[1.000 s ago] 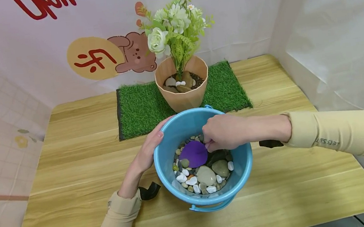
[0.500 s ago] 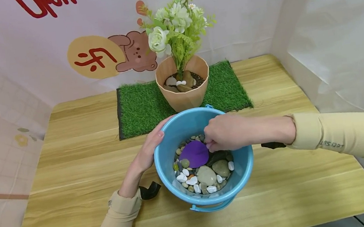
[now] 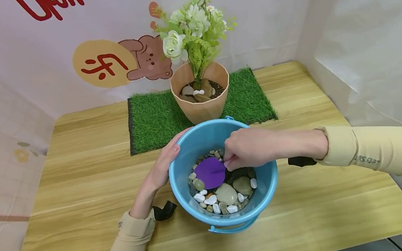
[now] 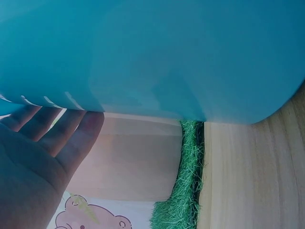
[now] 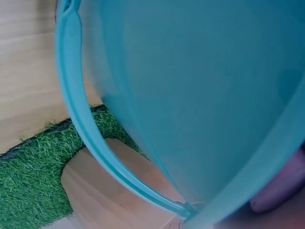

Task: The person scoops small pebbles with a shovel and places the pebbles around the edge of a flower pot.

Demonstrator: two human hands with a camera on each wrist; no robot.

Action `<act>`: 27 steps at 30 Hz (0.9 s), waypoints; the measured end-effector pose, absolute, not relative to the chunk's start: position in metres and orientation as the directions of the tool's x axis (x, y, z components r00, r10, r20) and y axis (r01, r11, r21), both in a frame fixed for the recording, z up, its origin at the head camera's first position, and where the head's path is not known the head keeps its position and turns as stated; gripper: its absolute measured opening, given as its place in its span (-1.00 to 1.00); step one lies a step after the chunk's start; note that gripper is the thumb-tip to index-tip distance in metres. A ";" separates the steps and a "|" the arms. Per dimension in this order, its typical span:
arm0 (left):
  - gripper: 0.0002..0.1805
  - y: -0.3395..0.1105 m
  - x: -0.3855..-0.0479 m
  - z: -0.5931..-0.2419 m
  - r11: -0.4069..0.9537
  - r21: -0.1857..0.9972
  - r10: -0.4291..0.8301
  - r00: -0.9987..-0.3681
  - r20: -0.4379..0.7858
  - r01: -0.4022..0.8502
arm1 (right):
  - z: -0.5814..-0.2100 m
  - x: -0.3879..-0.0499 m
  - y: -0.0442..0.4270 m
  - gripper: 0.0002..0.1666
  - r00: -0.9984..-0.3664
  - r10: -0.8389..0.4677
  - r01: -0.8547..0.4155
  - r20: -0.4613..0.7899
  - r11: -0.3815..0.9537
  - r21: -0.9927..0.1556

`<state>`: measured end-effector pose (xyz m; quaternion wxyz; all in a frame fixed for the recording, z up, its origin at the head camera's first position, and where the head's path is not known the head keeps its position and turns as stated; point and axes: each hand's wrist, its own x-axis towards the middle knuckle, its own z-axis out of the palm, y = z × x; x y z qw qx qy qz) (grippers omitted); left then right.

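A blue bucket [image 3: 228,220] stands on the table with pebbles and larger stones [image 3: 226,194] in its bottom. My right hand [image 3: 249,147] reaches over the right rim and grips a purple scoop; its round purple blade [image 3: 209,173] lies among the pebbles, and the fist covers the handle. A greenish pebble [image 3: 199,184] sits at the blade's left front edge. On the bucket's left side, my left hand [image 3: 162,164] rests against the outer wall near the rim; in the left wrist view its fingers [image 4: 80,138] reach out straight to the wall.
Behind the bucket, a peach flowerpot [image 3: 204,109] with white flowers [image 3: 195,21] stands on a green grass mat [image 3: 156,120]. The bucket's handle [image 3: 234,229] hangs at the front. A wooden table [image 3: 93,186] meets cloth-covered walls at the back and sides.
The purple blade has slid a little left and forward, toward me, pushing into the pebbles at the bucket's left. My left hand and the bucket have barely moved.
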<state>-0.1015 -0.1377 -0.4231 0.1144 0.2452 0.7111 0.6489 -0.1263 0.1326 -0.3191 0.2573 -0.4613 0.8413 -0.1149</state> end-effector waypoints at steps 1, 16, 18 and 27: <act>-0.29 -0.138 -0.101 -0.423 0.037 0.979 0.499 -0.852 0.155 0.200 | -0.319 -0.126 0.133 -0.66 -0.438 -0.837 -0.715 -0.327 0.545 -0.437; -0.31 -0.138 -0.103 -0.423 0.030 0.975 0.510 -0.842 0.176 0.222 | -0.301 -0.127 0.148 -0.73 -0.403 -0.842 -0.633 -0.358 0.539 -0.556; -0.31 -0.138 -0.103 -0.423 0.026 0.975 0.512 -0.841 0.178 0.222 | -0.298 -0.128 0.150 -0.75 -0.399 -0.842 -0.612 -0.363 0.539 -0.579; -0.30 -0.138 -0.102 -0.424 0.026 0.977 0.509 -0.844 0.168 0.210 | -0.285 -0.131 0.167 -0.79 -0.420 -0.846 -0.568 -0.328 0.526 -0.633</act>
